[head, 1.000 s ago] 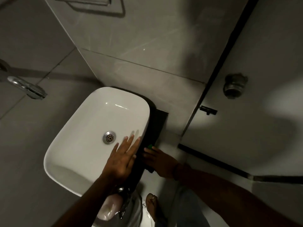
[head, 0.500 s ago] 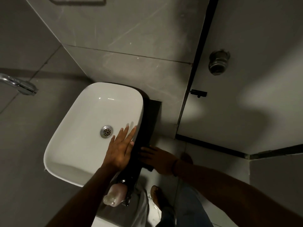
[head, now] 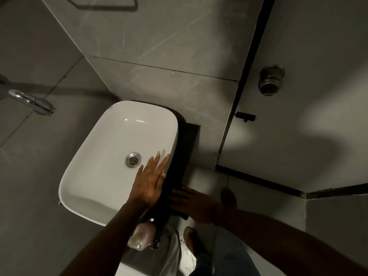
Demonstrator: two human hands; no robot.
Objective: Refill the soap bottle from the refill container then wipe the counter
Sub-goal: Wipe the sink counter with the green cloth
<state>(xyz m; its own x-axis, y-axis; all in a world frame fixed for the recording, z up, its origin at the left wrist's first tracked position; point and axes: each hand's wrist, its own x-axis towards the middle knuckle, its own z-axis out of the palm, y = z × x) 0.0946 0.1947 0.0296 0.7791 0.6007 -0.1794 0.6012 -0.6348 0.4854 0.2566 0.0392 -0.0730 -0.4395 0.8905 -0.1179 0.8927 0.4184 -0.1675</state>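
Wiping stage is judged to be in hand; no pouring is seen. The white basin (head: 119,156) is taken as landmark. The left hand (head: 150,182) is laid flat on the basin's right rim, fingers spread wide, nothing held; it is probably placed there as a brace while the other hand works.

The right hand (head: 194,204) is pressed palm-down on the dark counter strip (head: 189,140) just right of the basin, near its front corner. Something dark seems trapped under the palm, likely a cloth, but it cannot be told apart from the black surface in this light. The fingers are extended rather than curled, so whether anything is gripped cannot be told.

The soap bottle (head: 142,235), pale and translucent, is seen lying or tilted just in front of the basin's front right corner, partly hidden by the left forearm; its cap and fill level cannot be read. It is apparently parked clear of the wiping path.

No refill container is identified. The faucet (head: 31,101) is mounted on the wall well left of the basin.
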